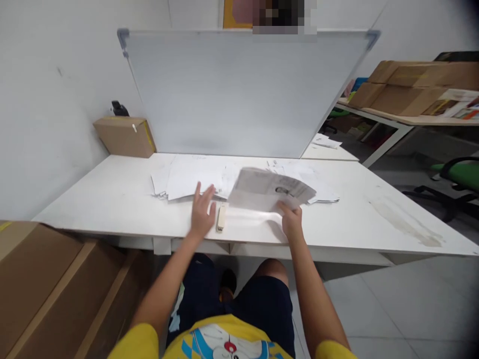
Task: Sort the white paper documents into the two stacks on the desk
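Held by its near edge in my right hand (291,219) is a printed sheet of paper (258,189), tilted above the desk and slightly blurred. A small dark picture shows near its right side; whether it is one sheet or a few I cannot tell. My left hand (202,212) hovers with fingers spread, holding nothing, close to a left pile of white papers (190,179). Between the hands lies a small cream stapler (221,218) on the desk. Behind the held sheet, another pile of papers (322,189) is partly covered.
A large whiteboard (224,94) stands along the back of the white desk (359,224). A cardboard box (125,137) sits at its back left corner. Bigger cartons (41,279) stand at the left front. On the right are a green chair (456,174) and another table with a carton (404,94).
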Demonstrator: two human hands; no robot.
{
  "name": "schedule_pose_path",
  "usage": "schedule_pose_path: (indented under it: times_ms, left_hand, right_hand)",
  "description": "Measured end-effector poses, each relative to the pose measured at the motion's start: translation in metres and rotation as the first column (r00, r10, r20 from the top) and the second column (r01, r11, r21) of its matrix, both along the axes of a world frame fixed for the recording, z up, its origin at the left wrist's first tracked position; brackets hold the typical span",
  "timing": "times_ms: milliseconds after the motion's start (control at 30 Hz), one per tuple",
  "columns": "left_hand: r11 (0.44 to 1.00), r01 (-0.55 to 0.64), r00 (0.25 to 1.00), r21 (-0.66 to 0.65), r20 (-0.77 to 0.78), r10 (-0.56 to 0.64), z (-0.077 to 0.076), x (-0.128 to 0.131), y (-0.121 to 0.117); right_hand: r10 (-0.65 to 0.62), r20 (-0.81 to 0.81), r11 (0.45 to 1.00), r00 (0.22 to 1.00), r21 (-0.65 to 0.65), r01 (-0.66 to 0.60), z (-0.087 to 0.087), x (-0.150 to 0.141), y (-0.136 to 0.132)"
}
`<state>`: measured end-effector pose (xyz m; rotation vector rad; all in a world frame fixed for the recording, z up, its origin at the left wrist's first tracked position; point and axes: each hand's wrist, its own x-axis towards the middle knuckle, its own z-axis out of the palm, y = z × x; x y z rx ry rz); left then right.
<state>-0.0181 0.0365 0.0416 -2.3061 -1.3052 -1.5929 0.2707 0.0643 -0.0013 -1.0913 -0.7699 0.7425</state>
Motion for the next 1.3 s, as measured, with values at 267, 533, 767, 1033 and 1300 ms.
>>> schedule_pose_path:
  times_ms: [267, 533, 767, 1033, 1300]
  left_hand:
    - [0.864, 0.342, 0.843, -0.369, 0.526, -0.109, -0.030, 0.110, -0.015]
    - [0.759, 0.387, 0.788, -0.523, 0.615, 0.022, -0.030, 0.102, -0.011]
    - [0.710, 0.383, 0.853, -0.591, 0.522, -0.026, -0.012, 0.056, -0.087]
    - [0.872, 0.071, 0.984, -0.485, -0.110, -0.142, -0.001, -0.020, -0.065]
    - [0.673, 0.303, 0.879, -0.675, -0.074, -0.471, -0.011, -0.004, 0.020]
  right_hand:
    - [0.117, 0.083, 0.990, 0.990, -0.090, -0.110, -0.003, 0.034, -0.035]
    - [0.215, 0.091, 0.952, 0.972, -0.242, -0.188, -0.006, 0.035, -0.036]
    - [0.498, -0.004, 0.746, 0.867, -0.508, -0.431, -0.002, 0.030, -0.115]
    - [0.434, -0.260, 0.602, 0.862, -0.628, -0.493, -0.026, -0.021, -0.182]
    - [0.373, -0.269, 0.661, 0.888, -0.595, -0.458, -0.015, -0.018, -0.184]
